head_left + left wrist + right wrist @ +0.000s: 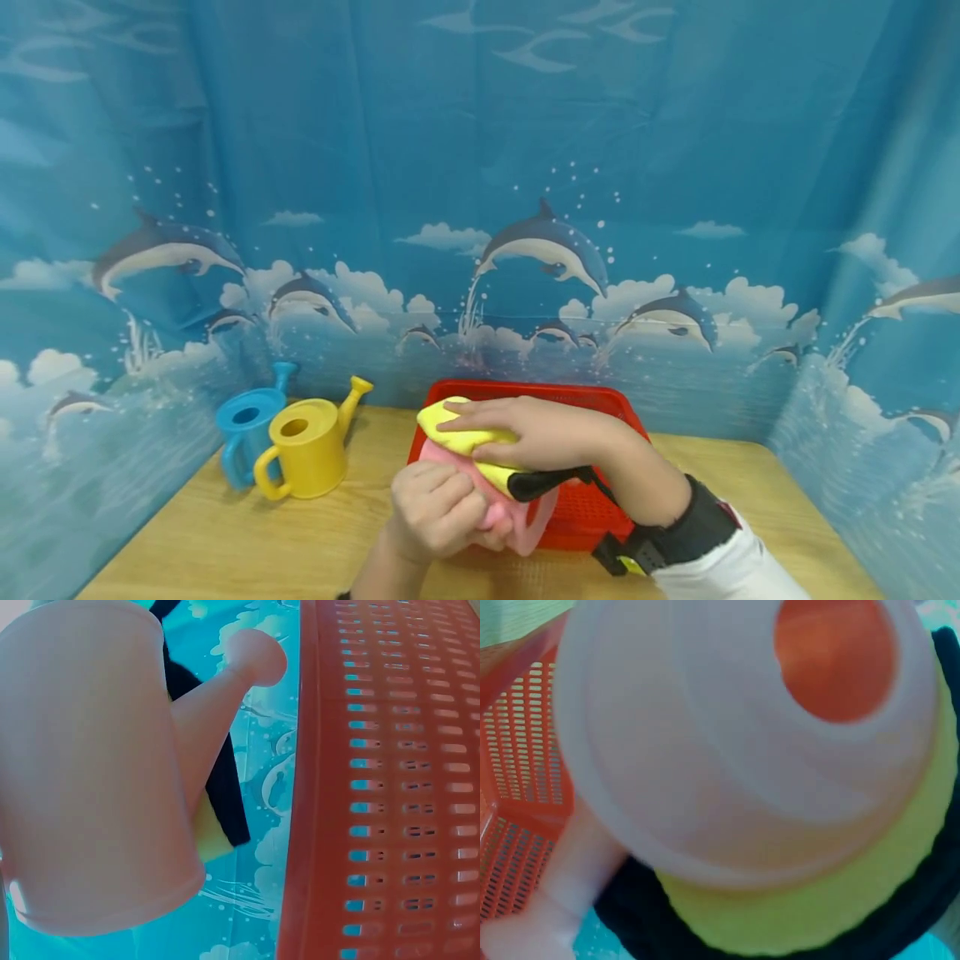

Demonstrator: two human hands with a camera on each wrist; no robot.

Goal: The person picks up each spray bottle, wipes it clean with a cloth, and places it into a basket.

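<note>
A pink watering can [82, 772] is held up by my left hand [442, 508], whose curled fingers grip it. Which part lies in that grip cannot be told. In the left wrist view its spout [214, 727] points up to the right; the right wrist view shows its top [667, 750] with a round opening. My right hand [536, 429] lies over a yellow and black cloth [457, 429], pressing it against the can with fairly straight, spread fingers. The cloth follows the can's curved side [802, 922].
Behind and beneath the hands stands a red slotted basket [517, 389] on the wooden table [202, 542]. A yellow watering can [318, 458] and a blue watering can [251, 425] stand at the left. A dolphin-printed curtain [420, 167] surrounds the table's back and sides.
</note>
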